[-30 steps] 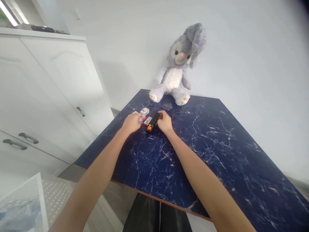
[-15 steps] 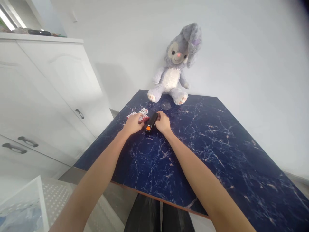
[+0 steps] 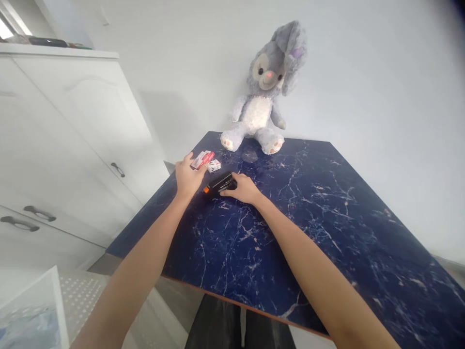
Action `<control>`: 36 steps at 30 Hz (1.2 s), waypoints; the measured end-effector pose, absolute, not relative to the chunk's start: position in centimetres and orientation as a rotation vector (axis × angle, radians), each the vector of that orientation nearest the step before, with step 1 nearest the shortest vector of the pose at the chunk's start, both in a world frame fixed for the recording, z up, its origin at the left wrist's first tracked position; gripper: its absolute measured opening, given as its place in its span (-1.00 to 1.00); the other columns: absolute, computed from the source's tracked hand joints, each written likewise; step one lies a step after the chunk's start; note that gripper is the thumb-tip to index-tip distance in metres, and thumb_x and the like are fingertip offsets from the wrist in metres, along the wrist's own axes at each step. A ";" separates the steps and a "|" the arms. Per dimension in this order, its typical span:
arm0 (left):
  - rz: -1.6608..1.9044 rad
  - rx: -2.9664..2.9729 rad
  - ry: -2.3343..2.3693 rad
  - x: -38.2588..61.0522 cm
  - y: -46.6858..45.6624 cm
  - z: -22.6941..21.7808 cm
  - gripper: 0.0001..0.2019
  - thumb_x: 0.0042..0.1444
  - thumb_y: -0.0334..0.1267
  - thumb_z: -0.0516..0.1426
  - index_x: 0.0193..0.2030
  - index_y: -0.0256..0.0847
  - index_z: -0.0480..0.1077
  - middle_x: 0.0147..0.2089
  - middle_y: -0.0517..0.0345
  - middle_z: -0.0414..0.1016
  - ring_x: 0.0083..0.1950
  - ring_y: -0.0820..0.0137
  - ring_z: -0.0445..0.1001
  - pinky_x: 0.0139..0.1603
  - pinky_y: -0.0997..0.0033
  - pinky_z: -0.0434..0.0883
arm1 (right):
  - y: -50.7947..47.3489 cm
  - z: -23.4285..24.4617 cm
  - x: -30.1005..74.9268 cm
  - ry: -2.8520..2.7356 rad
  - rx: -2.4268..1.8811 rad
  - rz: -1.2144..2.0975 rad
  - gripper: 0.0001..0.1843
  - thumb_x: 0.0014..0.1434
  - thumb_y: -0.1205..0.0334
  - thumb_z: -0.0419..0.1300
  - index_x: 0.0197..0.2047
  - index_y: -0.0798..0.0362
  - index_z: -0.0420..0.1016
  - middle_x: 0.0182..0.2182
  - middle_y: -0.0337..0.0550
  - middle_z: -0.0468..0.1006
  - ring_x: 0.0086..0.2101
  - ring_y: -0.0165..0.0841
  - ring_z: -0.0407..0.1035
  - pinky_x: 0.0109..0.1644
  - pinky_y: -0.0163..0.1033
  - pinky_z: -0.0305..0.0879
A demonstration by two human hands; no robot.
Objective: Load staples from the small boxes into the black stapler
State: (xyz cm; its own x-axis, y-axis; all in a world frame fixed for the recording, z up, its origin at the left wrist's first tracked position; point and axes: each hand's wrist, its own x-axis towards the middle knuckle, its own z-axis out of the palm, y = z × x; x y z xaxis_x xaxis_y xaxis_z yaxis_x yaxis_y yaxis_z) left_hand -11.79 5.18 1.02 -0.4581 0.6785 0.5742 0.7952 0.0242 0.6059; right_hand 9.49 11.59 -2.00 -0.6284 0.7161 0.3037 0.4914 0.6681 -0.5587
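A black stapler [image 3: 219,183] with an orange end lies on the dark blue marbled table [image 3: 308,213]. My right hand [image 3: 244,188] rests on its right end, fingers closed over it. My left hand [image 3: 188,175] is raised just left of the stapler and pinches a small red and white box [image 3: 202,159] between thumb and fingers. A second small white box [image 3: 214,166] lies on the table right behind the stapler, close to the held box.
A grey plush rabbit [image 3: 264,92] sits at the table's far edge against the white wall. White cabinets with dark handles [image 3: 72,140] stand to the left. A white framed panel [image 3: 32,310] leans at the lower left.
My left hand has lifted the red and white box up and to the left. The stapler has swung so its orange end points left, my right hand still on it.
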 end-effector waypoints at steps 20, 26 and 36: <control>-1.212 -1.919 -1.956 -10.4 4.5 0.6 -0.31 0.17 -0.14 0.24 0.40 -0.21 0.17 0.02 -0.03 0.54 0.18 0.15 0.39 0.27 0.14 0.30 | 10.9 -3.6 7.9 -2.441 -0.707 0.390 -0.56 0.25 0.37 0.05 0.18 0.05 0.45 0.09 -0.03 0.55 0.07 -0.19 0.39 0.24 -0.04 0.23; -0.996 -2.117 -1.813 -9.8 4.6 -0.1 -0.49 0.01 0.02 0.36 0.10 -0.05 0.53 0.11 -0.04 0.46 0.18 0.10 0.40 0.25 0.11 0.33 | 12.4 -3.6 9.3 -1.853 -1.129 0.606 -0.56 0.15 0.46 0.01 0.08 0.08 0.43 -0.11 -0.06 0.62 -0.11 -0.27 0.51 0.09 -0.14 0.38; -1.103 -2.067 -1.770 -9.7 4.7 0.0 -0.59 0.15 0.01 0.25 0.09 -0.09 0.50 0.02 0.04 0.58 0.11 0.10 0.42 0.18 0.07 0.33 | 12.7 -3.5 9.2 -1.759 -1.115 0.599 -0.76 0.14 0.31 0.06 -0.19 0.03 0.53 -0.21 -0.11 0.62 -0.25 -0.28 0.49 0.00 -0.15 0.38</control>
State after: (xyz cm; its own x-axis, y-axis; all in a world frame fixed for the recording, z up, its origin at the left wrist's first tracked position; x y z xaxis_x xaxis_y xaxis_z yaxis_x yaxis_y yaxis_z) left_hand -9.69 4.73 0.00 0.0015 0.7629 0.6465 0.9163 -0.2599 0.3046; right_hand 9.25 12.71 -3.53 -0.1482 0.8811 0.4491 0.4235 0.4669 -0.7763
